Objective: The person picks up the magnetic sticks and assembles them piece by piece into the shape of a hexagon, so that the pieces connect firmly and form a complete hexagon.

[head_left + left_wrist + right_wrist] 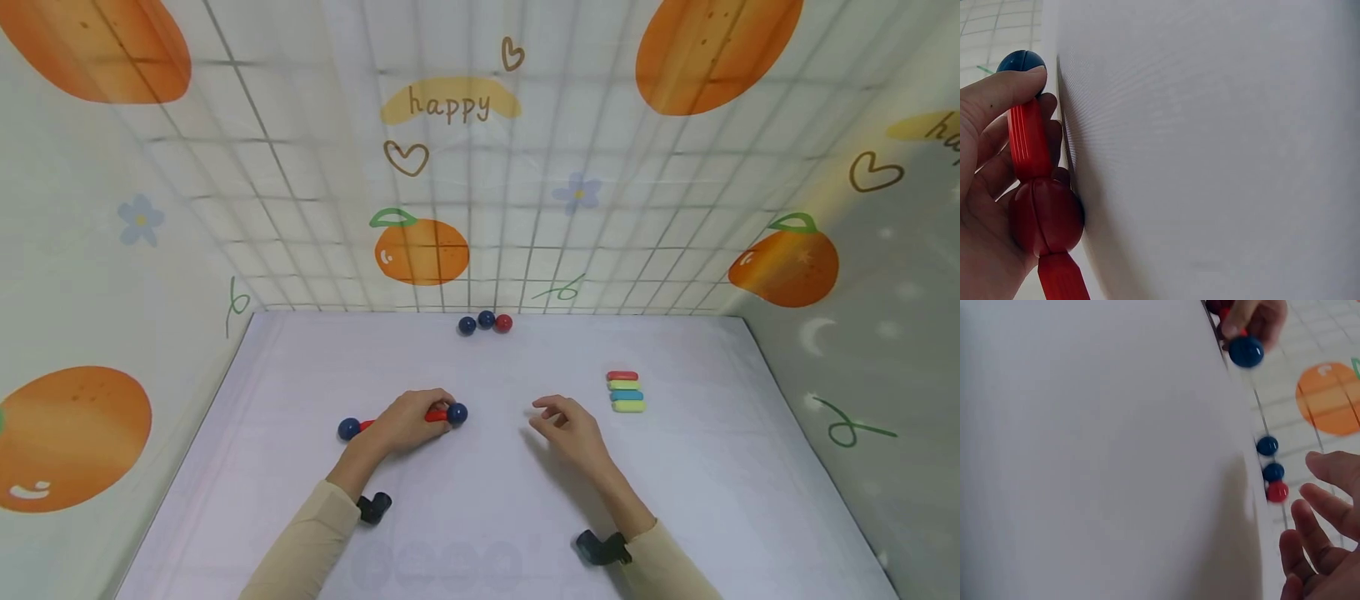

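Note:
My left hand [407, 422] grips a toy chain made of red rods and balls. One dark blue ball [457, 414] caps its right end, and another blue ball [349, 429] sits at its left end. In the left wrist view, a dark red ball [1046, 217] joins two red rods, the upper red rod [1029, 140] lying across my fingers. My thumb presses close to the blue ball [1021, 61] at the top. To the right, my right hand [573, 433] hovers over the table with nothing in it, fingers loosely bent and spread in the right wrist view.
At the table's back edge lie two dark blue balls [467, 326] and a red ball [504, 323]. Several short coloured rods [626, 397], red, yellow-green and blue, lie in a stack-like row beyond my right hand. A patterned cloth wall [480, 250] rises behind the white table [480, 525].

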A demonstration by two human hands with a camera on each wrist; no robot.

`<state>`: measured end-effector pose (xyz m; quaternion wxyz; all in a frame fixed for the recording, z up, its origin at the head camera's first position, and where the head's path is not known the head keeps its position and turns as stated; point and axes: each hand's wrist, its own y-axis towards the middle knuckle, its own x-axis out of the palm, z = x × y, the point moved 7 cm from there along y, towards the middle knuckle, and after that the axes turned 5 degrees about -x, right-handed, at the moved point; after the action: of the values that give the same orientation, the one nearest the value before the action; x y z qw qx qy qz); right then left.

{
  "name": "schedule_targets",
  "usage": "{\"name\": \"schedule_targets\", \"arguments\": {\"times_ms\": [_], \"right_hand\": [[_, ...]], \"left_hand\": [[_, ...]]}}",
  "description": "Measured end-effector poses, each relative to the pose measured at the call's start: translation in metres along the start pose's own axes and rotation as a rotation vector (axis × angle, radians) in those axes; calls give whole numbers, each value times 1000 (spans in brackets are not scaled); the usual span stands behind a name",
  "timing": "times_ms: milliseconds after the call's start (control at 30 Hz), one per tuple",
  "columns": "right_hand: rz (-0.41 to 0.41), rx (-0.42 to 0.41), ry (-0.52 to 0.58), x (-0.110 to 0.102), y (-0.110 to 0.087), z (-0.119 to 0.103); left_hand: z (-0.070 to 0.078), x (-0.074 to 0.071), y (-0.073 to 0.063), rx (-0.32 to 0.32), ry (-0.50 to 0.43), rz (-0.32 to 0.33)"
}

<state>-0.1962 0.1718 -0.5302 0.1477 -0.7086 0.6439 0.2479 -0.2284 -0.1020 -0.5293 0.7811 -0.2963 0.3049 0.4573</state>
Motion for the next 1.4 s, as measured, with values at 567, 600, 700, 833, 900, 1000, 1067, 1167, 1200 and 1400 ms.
{"name": "schedule_targets", "arguments": {"times_ms": [567,600,700,833,900,1000,1067,1167,1200,1400], "right_hand": [[105,171,-88,-87,-32,55],[110,176,-94,-90,-34,58],[127,185,-113,-101,-37,65],[146,214,-162,-113,-36,76],[156,248,-177,-118,-35,82],[155,283,-183,-122,-33,88],[154,299,-179,-123,-31,91],[148,307,-184,-124,-30,94],[148,311,-188,-124,-29,95],[141,316,-182,-124,-27,98]], "left_hand": [[-3,0,0,-9,-19,-3],[-3,0,0,-8,-18,-2],[-3,1,0,-6,-20,0],[-3,1,0,-8,-27,-1],[-3,1,0,-11,-34,-3],[-3,1,0,-14,-40,-4],[-3,2,0,-13,-43,-4],[-4,2,1,-12,-36,-5],[-4,2,1,-13,-36,-7],[-5,2,1,-13,-33,-9]]}}
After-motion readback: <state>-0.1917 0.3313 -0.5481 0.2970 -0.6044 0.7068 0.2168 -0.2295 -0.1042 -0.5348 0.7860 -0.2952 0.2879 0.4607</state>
